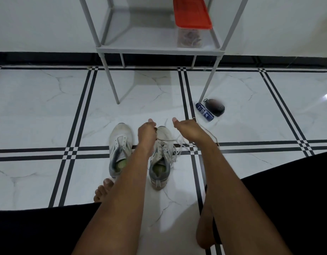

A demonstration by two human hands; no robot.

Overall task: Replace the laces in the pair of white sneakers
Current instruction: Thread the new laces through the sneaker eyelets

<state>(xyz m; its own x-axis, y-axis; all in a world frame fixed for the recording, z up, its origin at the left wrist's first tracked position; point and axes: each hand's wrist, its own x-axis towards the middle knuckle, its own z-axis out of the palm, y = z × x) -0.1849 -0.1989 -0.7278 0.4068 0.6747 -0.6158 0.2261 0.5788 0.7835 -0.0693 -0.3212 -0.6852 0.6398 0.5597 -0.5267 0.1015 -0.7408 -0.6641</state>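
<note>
Pulling the lace out of the right sneaker

Two white sneakers side by side on the floor [48, 100], in front of the shelf legs; left sneaker [120, 146] bare of lace, right sneaker [163, 150] with lace [175, 146] loose. Left hand [147, 134] pinching the lace by the toe; right hand [188, 128] closed on its far end. Best pulled slow and straight, one hole at a time, shoe kept flat.
</note>
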